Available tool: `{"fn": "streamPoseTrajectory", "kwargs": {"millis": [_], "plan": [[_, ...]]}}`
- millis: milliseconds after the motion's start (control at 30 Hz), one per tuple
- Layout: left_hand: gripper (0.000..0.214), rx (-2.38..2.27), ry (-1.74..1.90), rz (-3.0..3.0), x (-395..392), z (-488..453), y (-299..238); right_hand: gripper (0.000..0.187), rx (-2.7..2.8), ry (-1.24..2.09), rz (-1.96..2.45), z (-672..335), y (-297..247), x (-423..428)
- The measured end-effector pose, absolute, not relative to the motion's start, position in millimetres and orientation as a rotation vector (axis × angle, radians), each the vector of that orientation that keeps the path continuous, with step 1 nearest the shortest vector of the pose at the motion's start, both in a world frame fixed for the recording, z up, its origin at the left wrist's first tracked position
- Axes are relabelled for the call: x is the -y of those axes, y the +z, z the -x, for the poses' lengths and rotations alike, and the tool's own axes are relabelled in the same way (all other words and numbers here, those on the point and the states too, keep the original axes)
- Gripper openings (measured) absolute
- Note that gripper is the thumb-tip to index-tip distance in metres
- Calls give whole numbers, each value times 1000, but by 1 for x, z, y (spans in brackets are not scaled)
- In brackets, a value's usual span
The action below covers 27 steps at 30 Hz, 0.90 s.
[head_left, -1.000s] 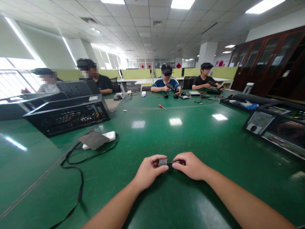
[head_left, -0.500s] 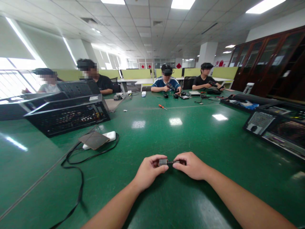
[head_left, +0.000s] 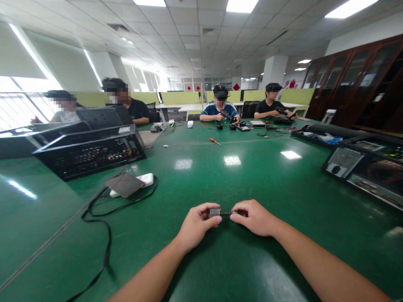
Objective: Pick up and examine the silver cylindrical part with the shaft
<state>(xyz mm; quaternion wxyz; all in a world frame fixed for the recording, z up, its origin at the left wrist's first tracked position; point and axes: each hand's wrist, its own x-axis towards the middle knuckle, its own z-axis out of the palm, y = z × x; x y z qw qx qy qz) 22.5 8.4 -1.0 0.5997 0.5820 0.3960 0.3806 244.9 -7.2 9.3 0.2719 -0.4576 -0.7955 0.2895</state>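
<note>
My left hand [head_left: 197, 225] and my right hand [head_left: 255, 217] meet low over the green table [head_left: 239, 176], near its front middle. Between them they pinch a small grey metal part [head_left: 215, 212] with a thin dark piece [head_left: 228, 213] sticking out to the right. The left fingers close round the grey end. The right thumb and fingers close on the dark end. What the part is I cannot make out. Both forearms rest on or just above the tabletop.
An open black computer case [head_left: 90, 151] lies at the left, with a white power strip [head_left: 143, 181], a dark flat plate [head_left: 125, 185] and a black cable [head_left: 107, 235] in front. Another open case [head_left: 362, 167] sits right. Several people work at the far end near a red screwdriver [head_left: 215, 141].
Both hands with the small part have shifted a touch upward and away; otherwise nothing has visibly changed.
</note>
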Motion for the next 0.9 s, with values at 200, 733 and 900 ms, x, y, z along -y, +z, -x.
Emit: {"fn": "streamPoseTrajectory", "kwargs": {"millis": [200, 733, 900], "plan": [[40, -915, 905, -1324, -7, -23, 1, 22, 2123, 818, 1237, -245, 9, 7], [40, -869, 918, -1282, -10, -21, -1, 23, 2122, 808, 1241, -247, 10, 7], [41, -885, 917, -1281, -9, -21, 1, 23, 2130, 826, 1238, -249, 11, 6]]}}
